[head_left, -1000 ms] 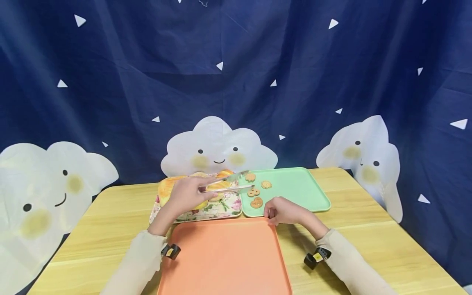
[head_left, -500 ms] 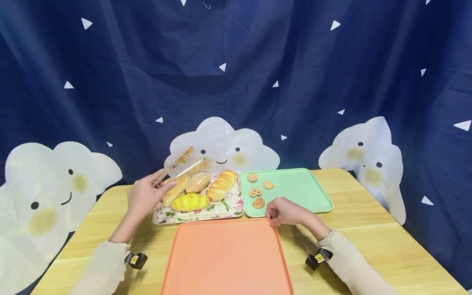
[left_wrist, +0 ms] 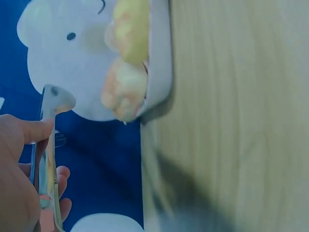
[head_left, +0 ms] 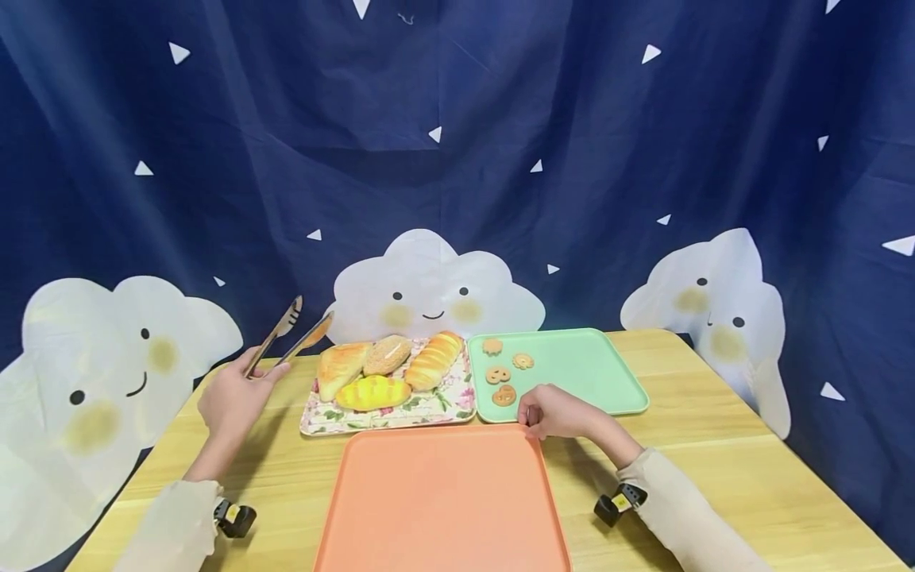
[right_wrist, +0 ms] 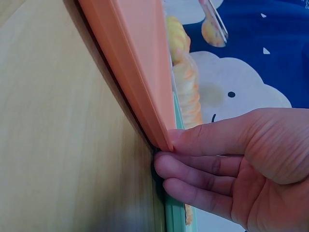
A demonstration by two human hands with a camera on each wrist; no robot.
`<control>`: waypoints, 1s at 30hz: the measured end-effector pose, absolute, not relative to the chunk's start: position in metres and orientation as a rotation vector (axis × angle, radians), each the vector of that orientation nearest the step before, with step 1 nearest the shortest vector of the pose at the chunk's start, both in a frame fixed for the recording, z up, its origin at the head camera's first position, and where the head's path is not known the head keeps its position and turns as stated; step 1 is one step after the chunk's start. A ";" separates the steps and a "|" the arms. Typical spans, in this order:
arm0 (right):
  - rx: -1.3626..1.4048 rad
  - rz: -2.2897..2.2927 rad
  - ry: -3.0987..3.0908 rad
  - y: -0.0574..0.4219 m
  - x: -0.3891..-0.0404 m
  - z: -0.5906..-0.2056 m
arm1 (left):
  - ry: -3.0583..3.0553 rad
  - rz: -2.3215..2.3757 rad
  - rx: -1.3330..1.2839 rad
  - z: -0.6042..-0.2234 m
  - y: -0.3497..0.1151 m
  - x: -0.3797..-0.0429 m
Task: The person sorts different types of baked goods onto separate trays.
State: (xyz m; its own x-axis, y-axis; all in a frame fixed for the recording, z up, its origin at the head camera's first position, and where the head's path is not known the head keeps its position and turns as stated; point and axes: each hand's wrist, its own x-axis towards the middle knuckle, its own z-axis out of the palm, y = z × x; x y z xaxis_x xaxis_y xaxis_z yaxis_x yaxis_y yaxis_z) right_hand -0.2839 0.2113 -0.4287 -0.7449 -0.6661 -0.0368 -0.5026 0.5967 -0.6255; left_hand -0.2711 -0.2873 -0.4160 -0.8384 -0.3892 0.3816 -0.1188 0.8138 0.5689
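Note:
My left hand point(head_left: 234, 397) holds metal tongs point(head_left: 275, 342) over the table's left side, left of the floral tray point(head_left: 429, 411). The tongs' arms stand apart with nothing between the tips. In the left wrist view, thumb and fingers wrap the tongs point(left_wrist: 48, 159). My right hand point(head_left: 561, 411) pinches the far right corner of the orange tray point(head_left: 443, 500); the right wrist view shows its thumb on top of the tray's rim point(right_wrist: 145, 96) and the fingers curled below. On the floral tray lie a yellow bread point(head_left: 373, 392), a striped loaf point(head_left: 434, 361), a seeded bun point(head_left: 388, 354) and a flat golden bread point(head_left: 341, 369).
A mint green tray point(head_left: 582, 365) adjoins the floral tray on the right, with several cookies point(head_left: 503, 395) at its left end. The wooden table point(head_left: 715, 461) backs onto a dark blue curtain point(head_left: 608, 159) printed with clouds.
My left hand has drawn back left with the tongs, from above the cookies and across the breads to the table's left side. The right hand stays at the orange tray's corner.

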 end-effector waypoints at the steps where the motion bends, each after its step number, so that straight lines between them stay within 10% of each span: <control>1: -0.958 -0.881 2.558 0.211 -0.284 -0.429 | -2.500 -0.737 0.391 -0.418 -0.289 -0.271; 30: -0.997 -0.876 2.554 0.213 -0.284 -0.428 | -2.897 -0.596 0.496 -0.453 -0.310 -0.274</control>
